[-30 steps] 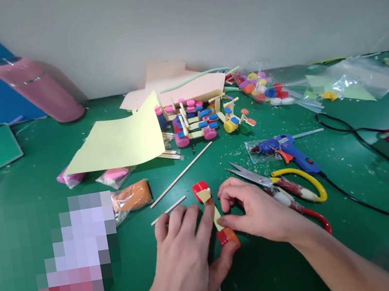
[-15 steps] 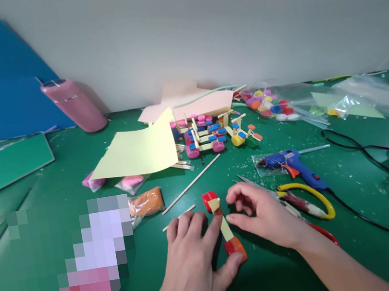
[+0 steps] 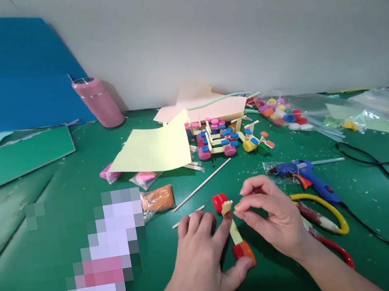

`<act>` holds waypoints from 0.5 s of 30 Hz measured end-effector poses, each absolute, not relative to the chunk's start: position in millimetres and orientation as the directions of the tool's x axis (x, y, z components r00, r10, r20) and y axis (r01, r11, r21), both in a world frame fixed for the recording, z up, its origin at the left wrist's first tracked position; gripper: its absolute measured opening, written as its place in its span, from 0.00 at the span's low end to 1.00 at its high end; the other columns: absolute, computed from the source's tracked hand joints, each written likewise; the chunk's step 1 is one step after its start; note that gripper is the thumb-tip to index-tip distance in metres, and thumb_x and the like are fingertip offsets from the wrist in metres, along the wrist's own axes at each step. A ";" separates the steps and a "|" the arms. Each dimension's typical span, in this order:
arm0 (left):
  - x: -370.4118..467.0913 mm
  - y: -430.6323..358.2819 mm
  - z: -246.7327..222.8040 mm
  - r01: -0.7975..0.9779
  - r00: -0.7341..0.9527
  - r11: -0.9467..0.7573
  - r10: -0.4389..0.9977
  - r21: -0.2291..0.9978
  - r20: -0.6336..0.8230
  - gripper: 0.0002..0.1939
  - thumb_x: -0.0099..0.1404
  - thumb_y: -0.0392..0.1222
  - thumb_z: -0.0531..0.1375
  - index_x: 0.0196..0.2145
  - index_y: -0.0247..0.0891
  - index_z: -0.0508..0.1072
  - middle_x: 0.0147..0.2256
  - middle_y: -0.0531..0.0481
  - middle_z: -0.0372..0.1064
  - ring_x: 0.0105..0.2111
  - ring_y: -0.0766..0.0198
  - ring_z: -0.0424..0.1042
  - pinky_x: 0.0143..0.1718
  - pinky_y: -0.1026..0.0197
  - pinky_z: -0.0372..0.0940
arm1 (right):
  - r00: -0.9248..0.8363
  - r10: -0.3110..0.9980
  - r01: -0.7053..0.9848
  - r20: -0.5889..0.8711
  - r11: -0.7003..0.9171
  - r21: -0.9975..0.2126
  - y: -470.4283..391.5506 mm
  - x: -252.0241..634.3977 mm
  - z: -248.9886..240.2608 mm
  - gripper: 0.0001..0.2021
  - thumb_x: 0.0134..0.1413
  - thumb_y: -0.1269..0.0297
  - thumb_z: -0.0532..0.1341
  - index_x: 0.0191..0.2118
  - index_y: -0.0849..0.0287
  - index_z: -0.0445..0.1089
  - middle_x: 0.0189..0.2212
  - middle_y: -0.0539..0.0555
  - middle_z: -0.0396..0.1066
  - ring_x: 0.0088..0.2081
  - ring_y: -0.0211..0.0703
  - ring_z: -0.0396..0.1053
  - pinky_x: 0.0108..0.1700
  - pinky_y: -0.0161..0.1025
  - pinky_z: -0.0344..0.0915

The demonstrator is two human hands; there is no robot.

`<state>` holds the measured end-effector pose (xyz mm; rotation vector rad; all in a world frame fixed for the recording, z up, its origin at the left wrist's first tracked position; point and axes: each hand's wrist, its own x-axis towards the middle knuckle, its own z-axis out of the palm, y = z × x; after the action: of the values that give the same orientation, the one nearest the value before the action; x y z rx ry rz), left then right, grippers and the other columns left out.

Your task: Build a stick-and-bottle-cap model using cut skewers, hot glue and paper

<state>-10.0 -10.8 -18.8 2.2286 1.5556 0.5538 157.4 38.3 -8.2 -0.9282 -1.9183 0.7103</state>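
A small assembly lies on the green table, with a pale yellow strip [image 3: 235,232] joining a red round piece [image 3: 220,203] and a red-and-orange piece [image 3: 247,254]. My left hand [image 3: 206,256] rests over it, its index finger on the small pale upright part [image 3: 227,206] near the top and its thumb on the orange end. Just right of that upright part is my right hand [image 3: 272,214], thumb and index tip close together; whether anything is between them is too small to tell. Beyond stand several similar colourful assemblies [image 3: 216,142].
A blue glue gun [image 3: 305,172] with a black cord, yellow-handled pliers [image 3: 340,211] and scissors with red handles lie at right. Yellow paper [image 3: 154,149], wrapped orange clay [image 3: 159,199] and a thin stick [image 3: 201,186] are at left. A pink bottle [image 3: 101,103] stands behind.
The view has shifted, so things appear further right. My right hand's fingers have drawn together beside the upright part. My left hand keeps its hold on the assembly.
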 end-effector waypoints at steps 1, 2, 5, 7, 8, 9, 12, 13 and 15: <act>-9.9 -10.6 -18.7 0.800 0.315 -0.326 0.943 0.504 0.110 0.26 0.52 0.58 0.58 0.47 0.47 0.68 0.37 0.45 0.66 0.41 0.50 0.60 0.40 0.48 0.54 | -0.324 0.830 0.338 0.453 0.549 -0.764 38.6 157.1 -7.7 0.08 0.51 0.73 0.60 0.35 0.53 0.68 0.37 0.51 0.58 0.37 0.40 0.63 0.37 0.38 0.63; -9.8 -10.3 -18.7 0.801 0.315 -0.327 0.942 0.502 0.112 0.26 0.52 0.58 0.57 0.47 0.47 0.68 0.37 0.45 0.66 0.41 0.50 0.60 0.40 0.48 0.54 | -0.306 0.839 0.352 0.450 0.539 -0.766 39.3 156.2 -6.5 0.09 0.50 0.72 0.60 0.38 0.53 0.67 0.38 0.52 0.58 0.37 0.40 0.62 0.37 0.39 0.63; -9.2 -9.1 -18.9 0.805 0.316 -0.324 0.943 0.496 0.102 0.23 0.52 0.57 0.58 0.44 0.45 0.70 0.37 0.45 0.66 0.41 0.49 0.59 0.40 0.47 0.54 | -0.332 0.835 0.397 0.438 0.545 -0.739 42.7 151.5 -2.8 0.12 0.49 0.70 0.61 0.42 0.53 0.66 0.41 0.54 0.58 0.39 0.43 0.62 0.37 0.40 0.64; -8.9 -8.4 -18.8 0.808 0.315 -0.318 0.945 0.495 0.093 0.22 0.52 0.57 0.58 0.42 0.44 0.71 0.36 0.45 0.66 0.41 0.49 0.59 0.40 0.47 0.54 | -0.384 0.805 0.400 0.452 0.586 -0.705 44.4 148.7 -2.6 0.08 0.51 0.71 0.60 0.38 0.54 0.69 0.41 0.53 0.57 0.39 0.42 0.63 0.37 0.39 0.64; -8.9 -8.2 -18.6 0.808 0.314 -0.315 0.945 0.497 0.089 0.22 0.52 0.57 0.58 0.41 0.44 0.71 0.36 0.45 0.66 0.41 0.49 0.59 0.40 0.47 0.54 | -0.399 0.789 0.395 0.466 0.607 -0.690 44.6 148.1 -3.4 0.07 0.51 0.72 0.59 0.35 0.54 0.70 0.41 0.53 0.57 0.38 0.41 0.63 0.37 0.39 0.64; -8.9 -8.1 -18.3 0.808 0.313 -0.312 0.946 0.501 0.084 0.22 0.52 0.57 0.58 0.41 0.44 0.71 0.36 0.45 0.66 0.40 0.49 0.59 0.40 0.47 0.54 | -0.404 0.775 0.386 0.486 0.626 -0.678 44.2 148.2 -4.8 0.07 0.51 0.73 0.59 0.34 0.54 0.70 0.40 0.52 0.57 0.36 0.39 0.62 0.37 0.38 0.64; -9.2 -8.5 -17.5 0.801 0.314 -0.309 0.946 0.513 0.078 0.21 0.52 0.57 0.57 0.41 0.44 0.71 0.36 0.46 0.66 0.41 0.50 0.59 0.40 0.47 0.54 | -0.401 0.756 0.370 0.517 0.650 -0.664 40.4 151.8 -9.5 0.09 0.50 0.75 0.60 0.36 0.53 0.70 0.39 0.51 0.57 0.35 0.37 0.61 0.34 0.37 0.63; -9.4 -8.9 -17.4 0.799 0.315 -0.308 0.946 0.516 0.077 0.22 0.52 0.57 0.57 0.41 0.44 0.71 0.36 0.46 0.66 0.41 0.50 0.59 0.40 0.47 0.54 | -0.403 0.755 0.369 0.517 0.651 -0.663 38.7 153.6 -10.7 0.10 0.50 0.75 0.60 0.36 0.53 0.70 0.39 0.51 0.57 0.35 0.38 0.61 0.34 0.37 0.63; -9.8 -9.8 -17.9 0.798 0.316 -0.308 0.946 0.518 0.076 0.22 0.52 0.57 0.57 0.42 0.45 0.71 0.36 0.46 0.65 0.41 0.50 0.59 0.41 0.47 0.54 | -0.407 0.757 0.371 0.511 0.648 -0.665 35.7 156.5 -12.1 0.10 0.50 0.75 0.60 0.36 0.52 0.70 0.39 0.51 0.57 0.35 0.38 0.61 0.34 0.37 0.63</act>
<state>-9.8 -9.8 -17.9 2.2018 1.5514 0.5241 156.5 35.7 -12.1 -0.8785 -2.0235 0.5803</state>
